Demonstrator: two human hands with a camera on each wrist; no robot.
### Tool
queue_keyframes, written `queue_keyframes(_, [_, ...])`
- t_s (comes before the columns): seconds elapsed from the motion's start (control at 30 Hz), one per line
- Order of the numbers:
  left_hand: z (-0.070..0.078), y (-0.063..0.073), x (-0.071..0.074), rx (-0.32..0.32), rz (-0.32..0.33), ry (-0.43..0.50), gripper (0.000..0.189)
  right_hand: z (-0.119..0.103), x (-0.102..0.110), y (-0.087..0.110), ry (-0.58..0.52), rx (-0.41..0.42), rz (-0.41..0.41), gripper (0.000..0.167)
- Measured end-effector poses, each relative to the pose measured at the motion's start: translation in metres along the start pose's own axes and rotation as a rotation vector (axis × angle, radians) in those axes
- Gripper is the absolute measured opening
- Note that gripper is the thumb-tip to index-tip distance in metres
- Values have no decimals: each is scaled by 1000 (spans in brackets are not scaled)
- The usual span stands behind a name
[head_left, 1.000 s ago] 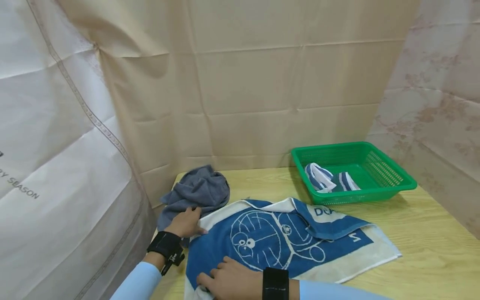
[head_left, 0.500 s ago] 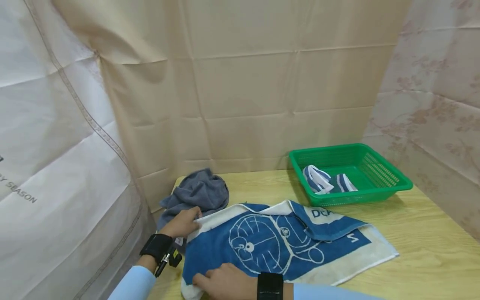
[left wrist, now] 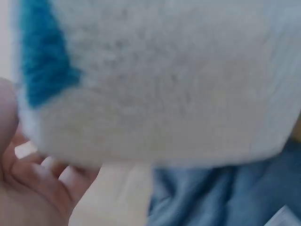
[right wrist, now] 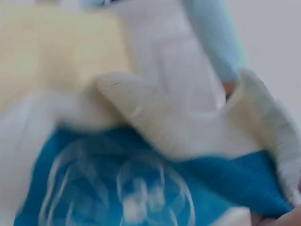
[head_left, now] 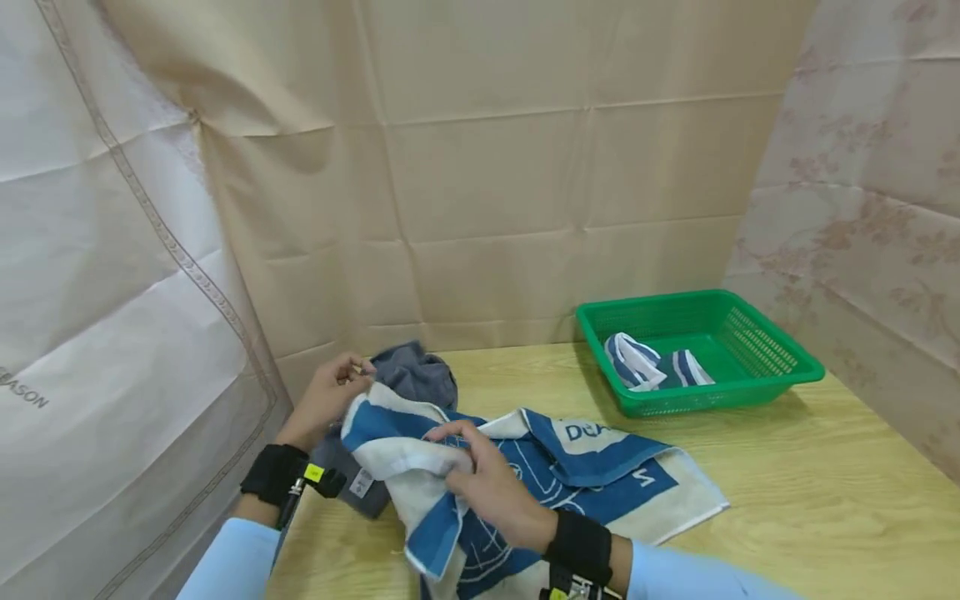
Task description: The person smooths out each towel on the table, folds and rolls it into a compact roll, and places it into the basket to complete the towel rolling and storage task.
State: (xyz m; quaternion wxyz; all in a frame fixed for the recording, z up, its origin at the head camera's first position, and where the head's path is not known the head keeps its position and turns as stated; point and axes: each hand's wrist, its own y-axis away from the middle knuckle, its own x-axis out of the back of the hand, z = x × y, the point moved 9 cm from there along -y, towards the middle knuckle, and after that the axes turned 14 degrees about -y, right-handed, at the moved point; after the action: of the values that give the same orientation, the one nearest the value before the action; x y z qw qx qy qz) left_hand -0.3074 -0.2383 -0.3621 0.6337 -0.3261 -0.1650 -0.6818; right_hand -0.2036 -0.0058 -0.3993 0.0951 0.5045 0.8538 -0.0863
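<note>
A blue and white towel (head_left: 506,533) with a white line drawing is partly lifted off the table in the head view. My left hand (head_left: 322,404) pinches its far left corner, fingers bent. My right hand (head_left: 498,492) grips a raised white edge nearer the middle, thumb and forefinger around the cloth. White pile fills most of the left wrist view, with curled fingers (left wrist: 42,181) beside it. The right wrist view is blurred, showing the towel (right wrist: 188,136) and little of the hand. Behind the left hand lies a crumpled grey cloth (head_left: 416,375) with a white label, partly covered.
A green plastic basket (head_left: 780,392) stands at the back right of the wooden table (head_left: 810,483). In it lie striped blue and white cloths (head_left: 637,362). Beige curtains (head_left: 480,192) hang behind, and a white sheet (head_left: 135,367) covers the left side.
Both hands have raised the towel's left end off the table. The left hand moved up and left, the right hand up. The towel's right end slid leftward.
</note>
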Motion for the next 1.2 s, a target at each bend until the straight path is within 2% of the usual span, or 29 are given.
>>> queue_keyframes(0.07, [-1,-8,-24,9,-31,12,21,2,34,0,135,0,57,48])
queue_keyframes(0.13, [-2,-12,-53,16,-96,1,23,11,64,1,293,-36,60,45])
queue_keyframes(0.23, [0,-9,-96,-9,-260,-18,27,28,97,4,557,-93,-7,38])
queue_keyframes(0.33, [6,-2,-134,-91,-433,-108,34,40,116,6,759,-90,-58,31])
queue_keyframes(0.43, [10,5,-169,-206,-551,-295,48,37,132,7,951,-7,-11,28])
queue_keyframes(0.57, [8,10,-198,-285,-585,-562,74,21,139,7,1229,192,57,17])
queue_keyframes(0.63, [8,10,-203,-289,-578,-639,85,13,142,7,1374,278,99,14])
queue_keyframes(0.7, [10,10,-205,-289,-575,-683,89,10,151,5,1508,293,142,18])
queue_keyframes(0.8, [13,13,-197,-283,-580,-721,93,12,164,-7,1693,215,169,30])
queue_keyframes(0.87, [12,15,-192,-284,-597,-749,94,13,171,-16,1819,208,175,31])
queue_keyframes(0.97, [7,20,-185,-275,-629,-777,94,6,175,-27,1958,345,239,21])
queue_keyframes(1.03, [3,22,-180,-259,-644,-778,94,1,175,-30,1974,472,304,19])
queue_keyframes(1.1, [0,25,-176,-244,-652,-765,94,0,175,-30,1944,551,322,21])
queue_keyframes(1.2, [-6,27,-171,-234,-653,-745,94,9,174,-31,1832,552,220,24])
